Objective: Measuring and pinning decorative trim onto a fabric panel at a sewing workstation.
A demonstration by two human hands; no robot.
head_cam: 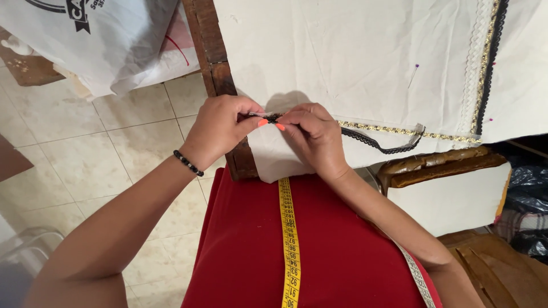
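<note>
The person's left hand (pixel 220 134) and right hand (pixel 311 137) meet at the near edge of a wide sheet of cream-white woven cloth (pixel 342 57) spread over the bench. Both hands are closed in a fine pinch: thumbs and forefingers, nails painted bright orange, press together on the near end of a narrow black scalloped lace trim (pixel 374 144). The pinch sits right at the cloth's hem, seemingly so that the trim's end lies flat against the edge.

From the fingers the black trim runs to the right along the hem, sagging a little below it, and ends near a thin gold braided ribbon (pixel 399 132) that follows the same hem. At the far right both trims turn and run away up the cloth beside a band of white lace (pixel 474 57). A round-headed pin (pixel 417 67) stands in the cloth near that band, apparently holding something in place.

The dark wooden edge of the bench (pixel 214 51) shows on the left, with the cloth hanging over it toward the person. A yellow measuring tape (pixel 289 239) hangs down the red garment (pixel 245 256), close to hand. A black beaded bracelet (pixel 188 162) circles the left wrist. To the far left a white plastic bag (pixel 103 40) lies above the pale tiled floor (pixel 91 154), and a wooden chair with a white pad (pixel 451 194) stands on the near right.
</note>
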